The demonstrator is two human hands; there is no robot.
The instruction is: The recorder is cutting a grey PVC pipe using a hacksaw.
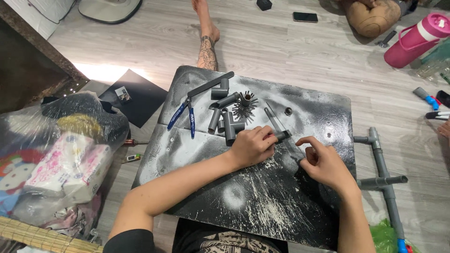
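A black work board (262, 206), streaked and speckled with white dust, filled the centre of the frame. On its upper part lay matte grey pipe pieces (225, 122) and pliers (183, 114) with blue handles. The left hand (253, 146) closed around a dark grey tube (281, 136). At upper right stood a pink jug (417, 40) with a white band. The floor (290, 51) showed pale grey wood grain. At lower left, a clear bag (56, 154) held pink-and-white packs; a green scrap (383, 236) lay at lower right.

A pink bottle (418, 38), a black phone (305, 17) and blue-handled pliers (183, 114) lie about.
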